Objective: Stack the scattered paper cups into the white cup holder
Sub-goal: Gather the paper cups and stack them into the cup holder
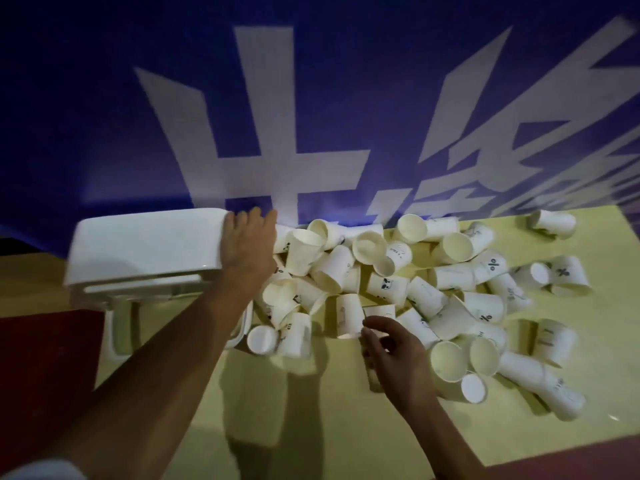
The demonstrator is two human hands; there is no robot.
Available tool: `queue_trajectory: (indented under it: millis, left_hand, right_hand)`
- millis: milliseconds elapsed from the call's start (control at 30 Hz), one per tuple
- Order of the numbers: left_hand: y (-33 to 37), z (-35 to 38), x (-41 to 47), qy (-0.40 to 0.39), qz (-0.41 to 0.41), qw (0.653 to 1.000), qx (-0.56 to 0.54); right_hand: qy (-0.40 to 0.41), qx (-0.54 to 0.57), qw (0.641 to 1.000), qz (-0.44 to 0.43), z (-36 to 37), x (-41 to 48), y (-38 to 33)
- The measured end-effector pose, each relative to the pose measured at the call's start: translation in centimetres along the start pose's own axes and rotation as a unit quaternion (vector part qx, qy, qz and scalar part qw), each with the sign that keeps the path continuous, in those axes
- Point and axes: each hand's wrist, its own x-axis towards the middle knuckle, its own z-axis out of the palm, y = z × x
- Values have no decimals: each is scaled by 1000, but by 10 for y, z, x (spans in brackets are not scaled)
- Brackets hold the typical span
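Left hand: my left hand (247, 240) lies flat against the right end of the white box-shaped plastic cup holder (145, 244). The fingers are straight and spread over its top edge, pressing rather than clasping.

Right hand: my right hand (394, 355) hovers low over the bench with the fingers loosely curved and the thumb apart from them. It has hold of nothing that I can see. Its fingertips are just beside a white paper cup lying on its side (379, 311); the feed is soft here, so I cannot tell whether they touch it.

Cup holder: it stands at the left end of the pale yellow-green bench (311, 420), close to the wall. A white looped frame (116, 337) shows under it.

Cups: the scattered white paper cups (433, 282) lie in a loose heap from the holder's right end across the bench. Most are on their sides, some with small dark prints, and several overlap. One stray paper cup (552, 221) lies apart at the far right, by the wall.

Backdrop: a blue banner with large white characters (263, 150) hangs behind the bench.

Left edge: a dark red surface (45, 358) borders the bench.
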Motion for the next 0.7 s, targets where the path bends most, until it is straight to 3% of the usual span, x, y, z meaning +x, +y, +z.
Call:
queue_trajectory:
  millis: [167,300,433,500,600,700]
  left_hand:
    - [9,7,-1,13,9,999,46]
    - [21,-14,-18,31,-24,993,-109]
    - [46,-31,-56,98,-46,972,-208]
    - [61,-33,-76,83,-74,964,-243]
    - [89,-31,-103,56,-130,942,-303]
    - [113,-24,-124,56,-149,921,-356]
  right_hand:
    - [10,-44,999,-16,-53,31,22]
    - [9,-71,996,-58,-86,65,24]
    - [-13,-159,980,-117,-92,118,11]
    - [-45,-202,960,-189,-82,146,-1]
    - [-87,-310,901,-289,-59,180,-15]
    - [-120,-391,853,-325,-42,202,-17]
